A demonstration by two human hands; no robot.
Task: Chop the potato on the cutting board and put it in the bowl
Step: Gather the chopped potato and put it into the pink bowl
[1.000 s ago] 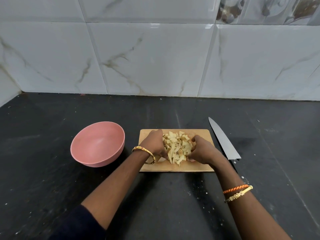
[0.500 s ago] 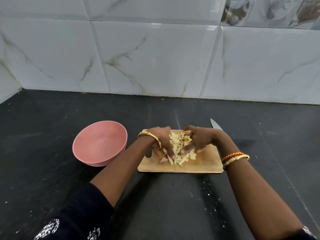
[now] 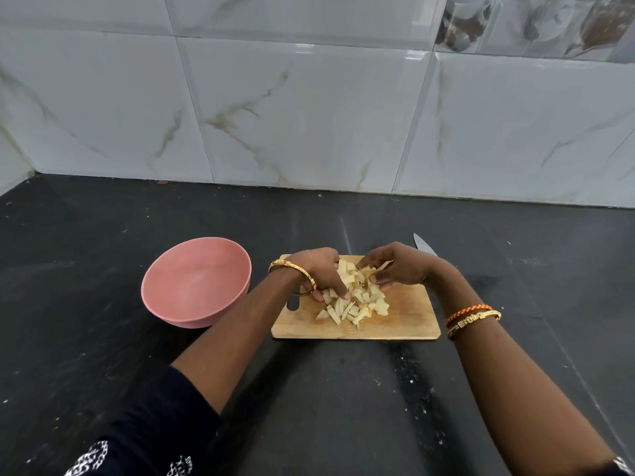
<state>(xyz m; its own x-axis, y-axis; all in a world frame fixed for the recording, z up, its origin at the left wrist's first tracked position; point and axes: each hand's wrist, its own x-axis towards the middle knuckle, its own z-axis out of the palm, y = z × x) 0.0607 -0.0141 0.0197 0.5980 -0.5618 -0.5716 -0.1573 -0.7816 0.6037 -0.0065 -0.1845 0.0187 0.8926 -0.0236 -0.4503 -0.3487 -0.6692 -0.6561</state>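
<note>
Potato pieces (image 3: pixel 354 297) heaped mid-board, between left hand (image 3: pixel 318 269) and right hand (image 3: pixel 400 267); fingers curled, cupping heap; bowl (image 3: pixel 196 280) beside board's left edge.

Open black counter (image 3: pixel 103 269) is left around the pink bowl (image 3: pixel 196 283); the right of the cutting board (image 3: pixel 405 317) is flanked by a knife (image 3: pixel 423 245).

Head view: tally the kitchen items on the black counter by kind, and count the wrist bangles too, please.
Pink round bowl: 1
Wooden rectangular cutting board: 1
Steel knife, only the blade tip showing: 1
Heap of chopped pale potato pieces: 1 (pieces too many to count)
Wrist bangles: 3, namely one gold on the left wrist, one orange braided and one gold on the right
Total: 7
</note>
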